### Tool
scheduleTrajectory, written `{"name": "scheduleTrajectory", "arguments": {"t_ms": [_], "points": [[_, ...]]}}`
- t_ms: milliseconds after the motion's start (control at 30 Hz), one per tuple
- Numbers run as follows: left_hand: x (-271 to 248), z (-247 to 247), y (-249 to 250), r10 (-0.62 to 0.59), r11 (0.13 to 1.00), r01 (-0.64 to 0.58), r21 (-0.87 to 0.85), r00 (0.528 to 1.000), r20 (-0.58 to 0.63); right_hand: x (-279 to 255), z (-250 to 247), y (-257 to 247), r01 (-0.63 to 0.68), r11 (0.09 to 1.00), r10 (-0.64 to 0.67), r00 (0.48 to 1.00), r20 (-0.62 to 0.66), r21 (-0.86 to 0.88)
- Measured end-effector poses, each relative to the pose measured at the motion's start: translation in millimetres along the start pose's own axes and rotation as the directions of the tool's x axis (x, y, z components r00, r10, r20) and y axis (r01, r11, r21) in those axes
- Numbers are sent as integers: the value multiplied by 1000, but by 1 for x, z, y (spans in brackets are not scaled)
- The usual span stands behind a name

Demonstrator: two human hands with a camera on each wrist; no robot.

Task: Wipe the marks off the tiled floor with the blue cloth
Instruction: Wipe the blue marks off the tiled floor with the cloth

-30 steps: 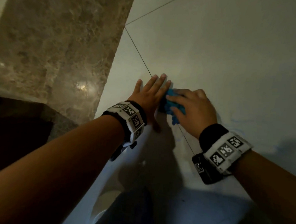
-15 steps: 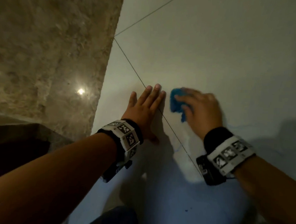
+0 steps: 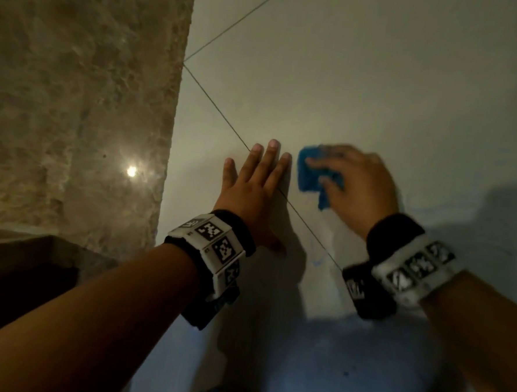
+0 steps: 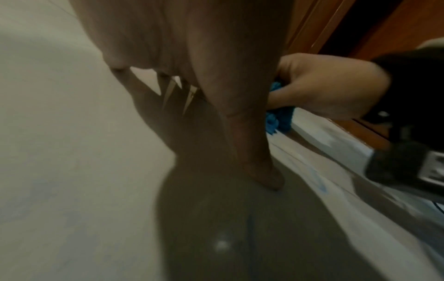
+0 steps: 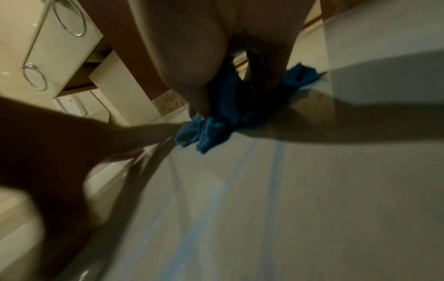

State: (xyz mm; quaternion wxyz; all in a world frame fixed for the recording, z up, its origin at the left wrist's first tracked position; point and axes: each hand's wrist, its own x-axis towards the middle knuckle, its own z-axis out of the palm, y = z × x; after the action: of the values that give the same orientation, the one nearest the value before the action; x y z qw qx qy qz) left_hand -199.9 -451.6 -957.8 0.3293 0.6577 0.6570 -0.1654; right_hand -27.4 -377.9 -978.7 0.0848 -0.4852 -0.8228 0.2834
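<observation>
Now, right hand: the right hand [image 3: 362, 187] presses down on the blue cloth [image 3: 308, 174] on the pale tiled floor [image 3: 379, 82], fingers curled over the bunched fabric and gripping it; the hand is blurred in the head view.
Cloth position: crumpled under the right fingers, sitting at about 3 o'clock from the left hand's fingertips, just beside them but apart, on the right side of the grout line [image 3: 220, 114].
Cloth up close: from the right wrist camera the blue cloth [image 5: 216, 121] bulges out below the thumb and spreads past the fingers onto the tile.
Left hand: the left hand [image 3: 251, 189] lies flat on the floor, fingers straight and slightly spread, pointing toward 12 o'clock, holding nothing; its palm lies over the grout line.
Marks: faint blue streaks [image 5: 230, 182] run along the tile at 6 o'clock from the cloth in the right wrist view; a small blue mark [image 3: 318, 261] shows between the two wrists in the head view.
Wrists: each wrist carries a black band with white coded tags [image 3: 215, 238].
Surroundings: a brown marbled stone surface [image 3: 76, 93] fills the 9 o'clock side, with a bright light reflection [image 3: 131, 171] on it.
Left wrist camera: the right hand [image 4: 324, 87] shows with blue cloth [image 4: 278, 121] beneath it, touching the floor.
</observation>
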Motion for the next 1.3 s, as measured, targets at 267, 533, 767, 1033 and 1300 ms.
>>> {"name": "scheduleTrajectory", "arguments": {"t_ms": [267, 533, 767, 1033, 1300], "points": [[1, 2, -1, 18, 1000, -17, 25, 1000, -16, -24, 12, -26, 69, 997, -69, 998, 12, -32], [0, -3, 5, 7, 993, -7, 117, 1000, -5, -7, -15, 9, -64, 998, 64, 998, -30, 17], [-7, 4, 30, 115, 974, -123, 192, 992, 50, -83, -1, -14, 198, 977, -177, 958, 226, -74], [-6, 14, 31, 120, 968, -130, 216, 991, 61, -77, -1, -6, 65, 993, -58, 995, 79, -94], [-7, 11, 32, 95, 970, -107, 218, 993, 66, -45, -22, 24, -28, 1000, 28, 1000, 8, 11]]}}
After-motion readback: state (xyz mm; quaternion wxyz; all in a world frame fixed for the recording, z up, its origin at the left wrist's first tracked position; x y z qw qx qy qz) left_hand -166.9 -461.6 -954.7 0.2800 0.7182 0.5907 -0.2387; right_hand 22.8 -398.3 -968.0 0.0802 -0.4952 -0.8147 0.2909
